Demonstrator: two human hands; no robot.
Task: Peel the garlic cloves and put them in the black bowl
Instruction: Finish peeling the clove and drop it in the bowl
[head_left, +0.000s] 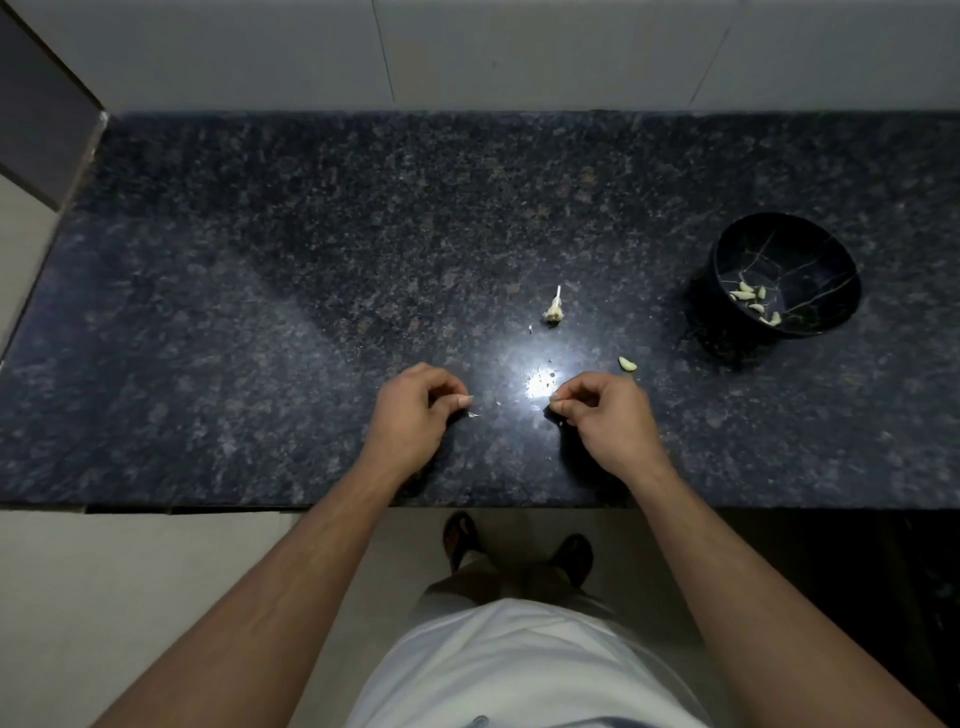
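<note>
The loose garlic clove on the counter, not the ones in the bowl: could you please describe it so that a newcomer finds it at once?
Start at the black bowl on the right of the dark granite counter. Come left and nearer, toward the right hand; the loose clove lies just beyond it. It is smooth, pale and curved, unlike the stalked garlic remnant farther back.

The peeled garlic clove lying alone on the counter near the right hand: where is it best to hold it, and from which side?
Pinch the peeled garlic clove across its narrow width at the middle, coming from above with the right hand, which is nearest. It lies flat and curved on the granite counter, so its long sides are free, and it probably lifts easily toward the black bowl.
</note>
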